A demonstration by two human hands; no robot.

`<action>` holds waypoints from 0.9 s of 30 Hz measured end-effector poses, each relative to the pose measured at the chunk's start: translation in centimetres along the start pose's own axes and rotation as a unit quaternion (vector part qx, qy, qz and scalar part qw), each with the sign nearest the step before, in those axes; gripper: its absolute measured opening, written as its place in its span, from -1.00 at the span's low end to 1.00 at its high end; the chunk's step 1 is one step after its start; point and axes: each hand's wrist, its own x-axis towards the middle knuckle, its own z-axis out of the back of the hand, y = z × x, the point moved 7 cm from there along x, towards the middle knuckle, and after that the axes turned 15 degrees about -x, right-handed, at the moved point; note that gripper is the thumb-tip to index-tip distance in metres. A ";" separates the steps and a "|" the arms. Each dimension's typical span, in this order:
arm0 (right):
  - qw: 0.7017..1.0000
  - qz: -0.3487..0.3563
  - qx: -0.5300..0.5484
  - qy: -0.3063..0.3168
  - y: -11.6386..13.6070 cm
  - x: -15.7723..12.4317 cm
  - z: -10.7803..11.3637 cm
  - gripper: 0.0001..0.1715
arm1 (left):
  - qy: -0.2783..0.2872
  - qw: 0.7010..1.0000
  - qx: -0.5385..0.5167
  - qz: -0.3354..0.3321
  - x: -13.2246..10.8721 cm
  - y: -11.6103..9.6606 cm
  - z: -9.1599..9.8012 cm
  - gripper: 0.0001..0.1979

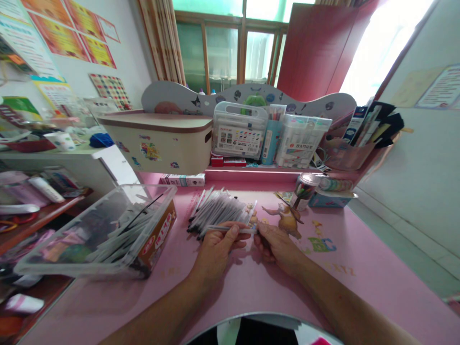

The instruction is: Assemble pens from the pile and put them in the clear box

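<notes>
My left hand (220, 247) pinches a slim translucent pen barrel (215, 227) between thumb and fingers, level above the desk. Close to the barrel's right end, the fingers of my right hand (275, 242) are closed; what they hold is hidden, though something dark shows by the fingertips. Just beyond my left hand lies a pile of similar slim translucent pens (223, 208), many with black ends at the lower left. To the left, a clear plastic box (163, 196) holds more whitish sticks (122, 232) and a long thin black one.
The pink desk (230, 297) carries a jar of pens (304, 189) and a small blue box (330, 199) at right. On the back shelf stand a cream lidded bin (161, 143), marker cases (239, 132) and a pen holder (348, 153). Cluttered shelves (46, 211) adjoin at left.
</notes>
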 end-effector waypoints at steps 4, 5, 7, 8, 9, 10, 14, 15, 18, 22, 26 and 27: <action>0.999 0.010 0.028 0.018 0.4 -0.1 -0.3 -0.58 | 0.014 1.000 -0.007 -0.009 0.0 -0.1 -0.2 -0.65; 0.999 0.012 0.044 0.020 0.5 -0.1 -0.4 -0.59 | 0.015 1.000 -0.012 -0.009 0.0 -0.1 -0.2 -0.66; 0.998 0.006 0.058 0.014 0.5 -0.1 -0.4 -0.57 | 0.018 1.000 -0.018 -0.008 0.0 -0.1 -0.2 -0.67; 0.999 -0.002 0.050 0.007 0.3 -0.1 -0.3 -0.55 | 0.017 1.000 -0.018 -0.008 0.1 -0.1 -0.1 -0.67; 0.999 -0.011 0.035 0.000 0.1 -0.1 -0.2 -0.51 | 0.016 1.000 -0.015 -0.008 0.1 -0.1 -0.1 -0.67; 1.000 -0.017 0.017 -0.005 0.0 0.0 -0.1 -0.47 | 0.015 1.000 -0.011 -0.008 0.1 -0.1 0.0 -0.66; 1.000 -0.002 0.026 0.014 0.2 0.0 -0.2 -0.55 | 0.011 1.000 -0.008 -0.006 0.1 0.0 0.1 -0.68; 0.998 0.003 0.049 0.024 0.3 -0.1 -0.3 -0.60 | 0.015 1.000 -0.012 -0.009 0.1 -0.1 0.0 -0.68; 0.993 -0.010 0.106 0.053 0.4 -0.2 -0.7 -0.56 | 0.028 0.999 -0.021 -0.011 0.1 -0.2 -0.3 -0.65; 0.997 -0.031 0.066 0.034 -0.4 0.0 -0.5 -0.49 | 0.017 1.000 -0.013 -0.011 0.0 -0.4 -0.3 -0.61; 0.998 -0.031 0.048 0.017 -0.4 0.0 -0.4 -0.53 | 0.001 1.000 -0.009 -0.018 0.0 -0.7 -0.1 -0.62; 0.998 -0.025 0.061 0.021 -0.2 -0.1 -0.4 -0.56 | -0.003 1.000 -0.011 -0.019 0.0 -0.7 0.0 -0.62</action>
